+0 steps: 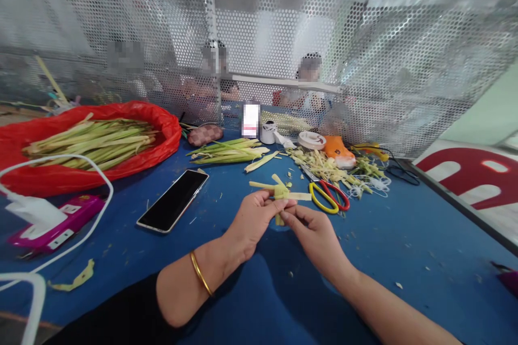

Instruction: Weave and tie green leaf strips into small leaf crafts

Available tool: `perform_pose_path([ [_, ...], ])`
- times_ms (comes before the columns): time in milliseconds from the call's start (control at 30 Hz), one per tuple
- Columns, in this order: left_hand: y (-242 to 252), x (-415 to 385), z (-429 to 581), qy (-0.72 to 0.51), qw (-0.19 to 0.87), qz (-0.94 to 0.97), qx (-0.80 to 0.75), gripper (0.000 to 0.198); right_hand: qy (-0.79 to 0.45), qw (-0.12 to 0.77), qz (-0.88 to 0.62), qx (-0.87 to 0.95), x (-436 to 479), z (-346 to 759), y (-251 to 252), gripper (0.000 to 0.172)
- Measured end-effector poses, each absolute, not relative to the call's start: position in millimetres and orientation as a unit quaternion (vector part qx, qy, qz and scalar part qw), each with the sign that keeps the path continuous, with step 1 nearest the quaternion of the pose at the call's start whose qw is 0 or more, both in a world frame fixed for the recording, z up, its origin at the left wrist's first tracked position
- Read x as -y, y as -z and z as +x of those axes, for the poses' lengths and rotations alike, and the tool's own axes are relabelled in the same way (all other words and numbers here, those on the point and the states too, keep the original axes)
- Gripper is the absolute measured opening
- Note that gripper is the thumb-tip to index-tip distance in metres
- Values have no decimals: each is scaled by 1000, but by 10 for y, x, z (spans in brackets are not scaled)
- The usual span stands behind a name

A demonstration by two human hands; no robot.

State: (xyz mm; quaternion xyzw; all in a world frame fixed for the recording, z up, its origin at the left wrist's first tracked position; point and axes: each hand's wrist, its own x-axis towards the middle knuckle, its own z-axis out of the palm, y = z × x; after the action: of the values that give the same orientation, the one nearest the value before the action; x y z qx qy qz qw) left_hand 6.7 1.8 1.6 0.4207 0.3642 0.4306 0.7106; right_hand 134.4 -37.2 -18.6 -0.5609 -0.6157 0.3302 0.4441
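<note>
A small piece of folded pale-green leaf strips (281,190) is held over the blue table, its strip ends sticking out to the left, top, right and bottom. My left hand (254,215), with a gold bangle on the wrist, pinches it from the left between thumb and fingers. From the lower right, my right hand (309,226) is closed at its lower edge, thumb and fingertips close to the bottom strip end. The fingers cover part of the folded middle. Just right of the piece lie scissors (329,197) with yellow and red handles.
A red bag (162,118) of long leaf strips stands at left, near a purple power strip (76,221) with a white cable. A black phone (174,202), leaf bundle (230,152), scraps (324,166) and orange packet (339,151) lie on the table (384,269). Behind the perforated screen (267,27) sit people.
</note>
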Motion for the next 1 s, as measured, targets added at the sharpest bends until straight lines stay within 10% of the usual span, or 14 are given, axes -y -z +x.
perform_pose_path([
  [567, -8, -90, 20, -443, 694, 436, -364, 18, -336, 421, -453, 711, 399, 1356, 81, 20],
  [867, -139, -151, -55, -421, 664, 472, -399, 25, 24, 429, -582, 691, 429, 1554, -65, 18],
  [1000, -155, -115, -65, -373, 682, 498, -384, 32, -151, 382, -590, 695, 343, 1597, -43, 22],
])
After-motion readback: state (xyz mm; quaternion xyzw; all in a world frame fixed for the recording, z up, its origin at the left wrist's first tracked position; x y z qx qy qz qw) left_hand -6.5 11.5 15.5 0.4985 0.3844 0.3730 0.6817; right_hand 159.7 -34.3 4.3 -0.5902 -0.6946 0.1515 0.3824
